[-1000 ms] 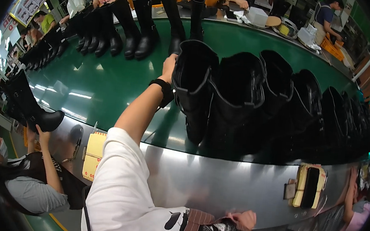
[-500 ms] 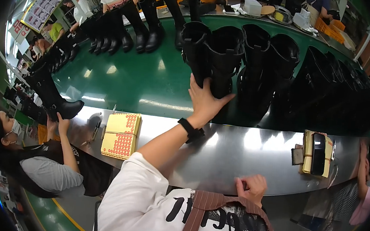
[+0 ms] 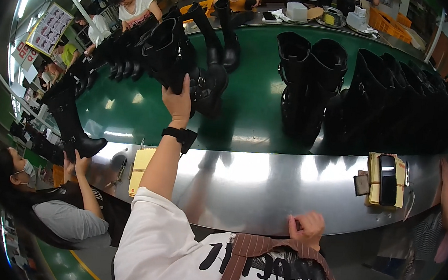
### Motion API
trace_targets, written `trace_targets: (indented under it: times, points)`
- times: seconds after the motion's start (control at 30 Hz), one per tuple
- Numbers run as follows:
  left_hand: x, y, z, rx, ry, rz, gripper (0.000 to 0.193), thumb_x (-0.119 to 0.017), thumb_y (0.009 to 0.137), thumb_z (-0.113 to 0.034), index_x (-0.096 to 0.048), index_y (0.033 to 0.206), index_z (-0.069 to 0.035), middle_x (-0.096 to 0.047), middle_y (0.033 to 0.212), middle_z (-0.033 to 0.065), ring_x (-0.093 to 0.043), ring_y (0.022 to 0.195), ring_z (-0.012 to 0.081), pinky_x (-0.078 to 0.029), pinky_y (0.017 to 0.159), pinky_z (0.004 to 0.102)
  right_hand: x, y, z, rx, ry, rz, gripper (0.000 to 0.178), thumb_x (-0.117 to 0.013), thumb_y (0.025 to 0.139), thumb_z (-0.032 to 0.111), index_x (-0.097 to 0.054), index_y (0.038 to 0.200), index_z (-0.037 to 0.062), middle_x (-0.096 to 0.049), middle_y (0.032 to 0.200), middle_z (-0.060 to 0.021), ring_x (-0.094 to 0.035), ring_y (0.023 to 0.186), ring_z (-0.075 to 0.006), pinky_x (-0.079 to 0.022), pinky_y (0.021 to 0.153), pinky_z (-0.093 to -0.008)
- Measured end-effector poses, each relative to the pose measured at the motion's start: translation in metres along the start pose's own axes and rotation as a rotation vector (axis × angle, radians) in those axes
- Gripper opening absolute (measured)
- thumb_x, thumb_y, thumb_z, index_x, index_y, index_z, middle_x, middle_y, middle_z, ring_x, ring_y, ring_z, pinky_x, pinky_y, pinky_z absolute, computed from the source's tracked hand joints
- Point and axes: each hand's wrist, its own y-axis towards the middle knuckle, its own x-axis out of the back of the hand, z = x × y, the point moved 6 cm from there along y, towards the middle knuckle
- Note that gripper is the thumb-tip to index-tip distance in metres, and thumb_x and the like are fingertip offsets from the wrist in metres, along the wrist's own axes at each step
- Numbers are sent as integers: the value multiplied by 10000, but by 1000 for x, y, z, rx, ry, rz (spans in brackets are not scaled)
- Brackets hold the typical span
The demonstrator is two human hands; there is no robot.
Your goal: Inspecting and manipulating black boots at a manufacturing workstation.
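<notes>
Head view shows the left hand (image 3: 177,101) clasping the lower part of a pair of black buckled boots (image 3: 163,58), now well left of where they stood half a second ago. That opens a stretch of green work surface (image 3: 256,84) between them and the right-hand boot row (image 3: 372,84). Near the steel ledge (image 3: 252,186), the right hand (image 3: 308,229) curls loosely; whether it pinches anything cannot be told.
</notes>
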Motion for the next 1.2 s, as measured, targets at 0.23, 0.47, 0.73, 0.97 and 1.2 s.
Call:
trace_targets:
  times: [0.23,0.47,0.73,0.97,1.2]
  points:
    - [7,-29,79,76,194,147,525,-804,800,-397,-715,1066,46,-620,1243,224,-607,1117,386,-479,963,410,1,1,2,-26,-15,-17,180,-762,738,110,-603,654,126,-501,570,-5,-523,560,-230,-377,577,-363]
    - [20,-33,43,147,589,332,577,-700,846,-510,-716,1096,10,-629,1197,275,-567,1181,416,-481,965,467,2,3,4,-14,-2,-2,185,-761,747,109,-600,658,124,-478,566,-11,-503,551,-231,-361,570,-362]
    - [-47,-80,-85,-19,543,1036,472,-648,898,-462,-710,971,1,-714,974,212,-690,926,390,-561,784,456,-5,3,-2,2,-33,27,182,-769,741,107,-606,663,130,-471,566,-2,-474,541,-224,-327,559,-364]
    - [-210,-79,4,161,459,985,718,-608,934,-463,-395,1382,55,-226,1588,263,-221,1475,409,-317,1151,524,-12,-5,-15,-29,-63,21,210,-809,662,118,-602,656,156,-504,587,14,-523,576,-206,-375,587,-354]
    - [-281,-45,97,146,595,802,663,-617,925,-430,-408,1386,-2,-190,1601,245,-168,1498,383,-260,1147,610,-21,-19,-25,-98,-207,144,250,-856,598,206,-611,645,188,-486,628,4,-541,659,-214,-426,692,-386]
